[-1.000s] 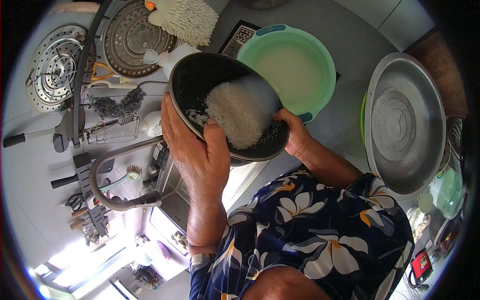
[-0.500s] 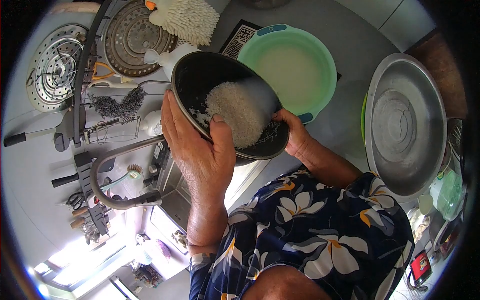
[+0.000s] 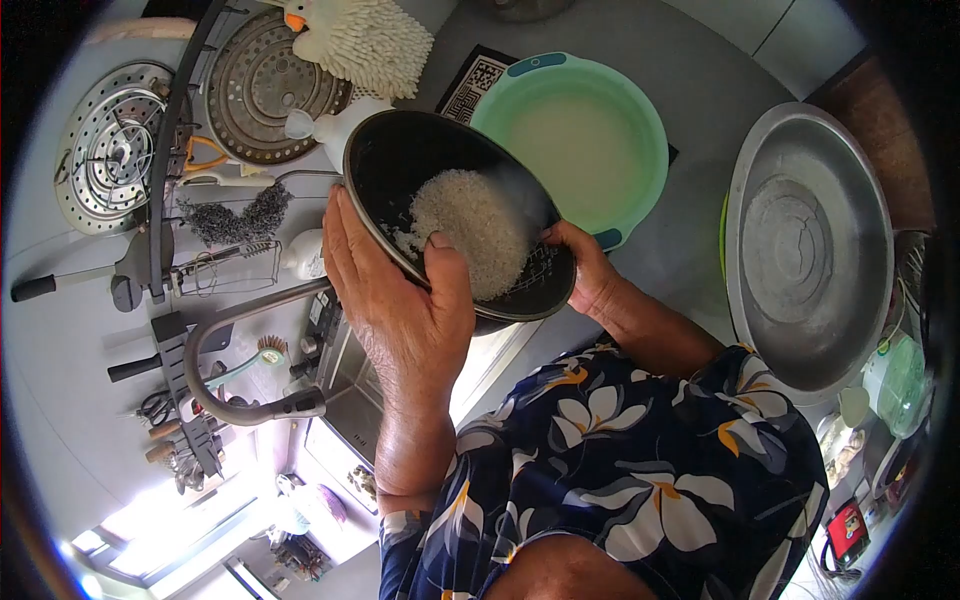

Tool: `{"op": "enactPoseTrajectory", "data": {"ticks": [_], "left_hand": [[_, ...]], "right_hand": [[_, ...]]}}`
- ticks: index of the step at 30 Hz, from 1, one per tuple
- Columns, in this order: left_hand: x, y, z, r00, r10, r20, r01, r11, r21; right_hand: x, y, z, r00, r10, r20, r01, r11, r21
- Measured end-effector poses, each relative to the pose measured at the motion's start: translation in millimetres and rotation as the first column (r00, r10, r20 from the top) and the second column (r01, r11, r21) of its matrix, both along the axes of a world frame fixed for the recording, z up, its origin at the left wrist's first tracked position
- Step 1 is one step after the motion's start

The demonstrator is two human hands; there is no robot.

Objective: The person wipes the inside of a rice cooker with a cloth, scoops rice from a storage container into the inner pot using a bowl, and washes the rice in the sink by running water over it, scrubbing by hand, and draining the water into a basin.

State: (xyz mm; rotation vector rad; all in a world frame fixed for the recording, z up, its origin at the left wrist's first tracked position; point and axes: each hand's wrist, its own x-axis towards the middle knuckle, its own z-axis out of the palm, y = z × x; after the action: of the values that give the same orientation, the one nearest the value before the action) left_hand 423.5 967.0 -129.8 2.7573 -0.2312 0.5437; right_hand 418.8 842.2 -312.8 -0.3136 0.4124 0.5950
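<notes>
A black cooking pot (image 3: 375, 165) is tilted, with wet white rice (image 3: 465, 225) heaped along its lower inner side. My left hand (image 3: 400, 270) grips the near left rim, fingers along the outside and thumb over the edge beside the rice. On the opposite side, my right hand (image 3: 590, 265) holds the rim, with its thumb on top and the other fingers hidden beneath. Just behind the pot stands a light green basin (image 3: 655, 150) holding cloudy whitish water (image 3: 575, 150); the pot overlaps its near left edge.
A large metal bowl (image 3: 745, 230) with pale residue stands on the right. At left are a curved faucet (image 3: 260, 408), a perforated steamer plate (image 3: 120, 150), a rack of utensils (image 3: 185, 390) and a dish brush (image 3: 265, 350). A white fluffy duster (image 3: 380, 45) lies at the back.
Both hands still hold the tilted pot in nearly the same pose. The view has shifted slightly; the rice looks much the same.
</notes>
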Motion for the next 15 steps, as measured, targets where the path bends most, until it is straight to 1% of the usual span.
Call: {"op": "enactPoseTrajectory", "data": {"ticks": [3,9,12,15], "left_hand": [[0.1,-1.0,0.1,1.000,-0.002,-0.006,0.002,1.000,-0.007],[1.0,-2.1,-1.8,1.000,-0.006,0.025,0.005,0.999,0.035],[1.7,-3.0,-1.4,1.000,-0.005,0.029,0.004,0.999,0.045],[1.7,-5.0,0.9,1.000,-0.018,0.004,0.018,1.000,0.023]], "right_hand": [[-0.1,0.2,-7.3,0.999,0.023,0.028,-0.025,0.999,0.045],[1.2,-0.9,-1.7,1.000,0.017,0.002,-0.017,0.999,0.033],[0.6,-1.1,-7.4,1.000,0.020,0.022,-0.021,0.999,0.039],[1.4,-3.0,5.7,1.000,0.023,0.002,-0.023,0.999,0.033]]}}
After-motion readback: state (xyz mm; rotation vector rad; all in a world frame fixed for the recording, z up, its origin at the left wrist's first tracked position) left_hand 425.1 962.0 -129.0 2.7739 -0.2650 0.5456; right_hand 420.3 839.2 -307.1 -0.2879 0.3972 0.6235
